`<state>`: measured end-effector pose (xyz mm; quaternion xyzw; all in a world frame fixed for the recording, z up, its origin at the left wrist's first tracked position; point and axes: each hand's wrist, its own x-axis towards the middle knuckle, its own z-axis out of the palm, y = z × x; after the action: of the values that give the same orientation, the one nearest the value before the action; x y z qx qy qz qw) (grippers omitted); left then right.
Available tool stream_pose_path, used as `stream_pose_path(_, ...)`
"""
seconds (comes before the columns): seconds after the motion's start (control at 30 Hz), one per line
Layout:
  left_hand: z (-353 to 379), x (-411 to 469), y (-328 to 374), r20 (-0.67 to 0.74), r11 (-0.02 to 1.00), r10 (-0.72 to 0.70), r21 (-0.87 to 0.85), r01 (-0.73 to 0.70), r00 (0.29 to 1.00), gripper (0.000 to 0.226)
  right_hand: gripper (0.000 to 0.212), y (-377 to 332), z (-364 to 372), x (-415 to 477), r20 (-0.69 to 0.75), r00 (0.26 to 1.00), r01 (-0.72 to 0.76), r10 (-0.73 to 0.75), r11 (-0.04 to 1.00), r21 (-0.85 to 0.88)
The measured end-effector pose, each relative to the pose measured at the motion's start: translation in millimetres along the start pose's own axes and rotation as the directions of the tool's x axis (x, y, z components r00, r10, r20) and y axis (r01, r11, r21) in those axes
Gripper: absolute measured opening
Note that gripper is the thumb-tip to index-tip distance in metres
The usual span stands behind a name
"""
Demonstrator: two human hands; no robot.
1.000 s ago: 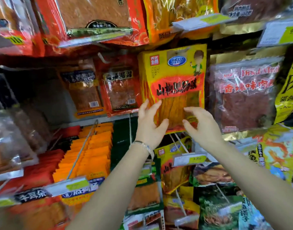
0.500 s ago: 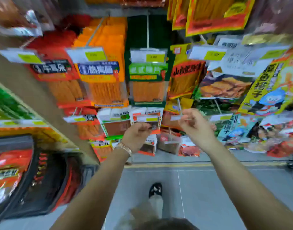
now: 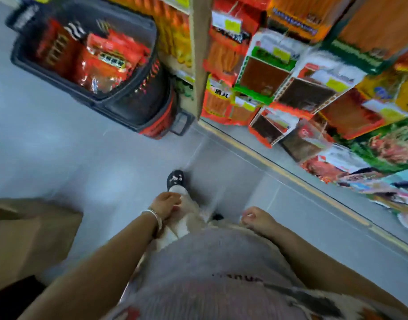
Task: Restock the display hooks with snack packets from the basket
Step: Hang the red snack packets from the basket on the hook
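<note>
I read left hand and right hand empty, fingers loosely curled; basket of snack packets at eleven o'clock.

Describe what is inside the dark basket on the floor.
The basket holds a pile of shiny red snack packets. Whatever lies beneath the top packets is covered, and motion blur makes their print unreadable.
</note>
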<state>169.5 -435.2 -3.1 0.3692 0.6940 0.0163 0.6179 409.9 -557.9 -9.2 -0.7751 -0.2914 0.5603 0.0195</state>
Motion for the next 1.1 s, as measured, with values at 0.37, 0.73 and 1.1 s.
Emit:
stream_pose_path(0.37, -157.3, 53.9, -4.5, -0.051, 0.954, -0.168, -0.258, 0.149, 0.984, 0.013, 0.028, -172.2, 24.3, 65.1, 0.143, 0.981, 0.167, -0.128, 0.936, -0.309)
stream_pose_path(0.73, -255.3, 99.5, 31.0, -0.028, 0.894, -0.283, -0.37, 0.253, 0.959, 0.012, 0.005, -324.2, 59.8, 122.8, 0.116, 0.974, 0.21, -0.197, 0.971, -0.112)
stream_pose_path(1.1, -313.5, 187.2, 163.5, -0.137, 0.869, -0.186, -0.485, 0.098, 0.973, 0.018, 0.012, -509.5, 15.4, 218.0, 0.082, 0.939, 0.325, -0.333, 0.941, 0.096)
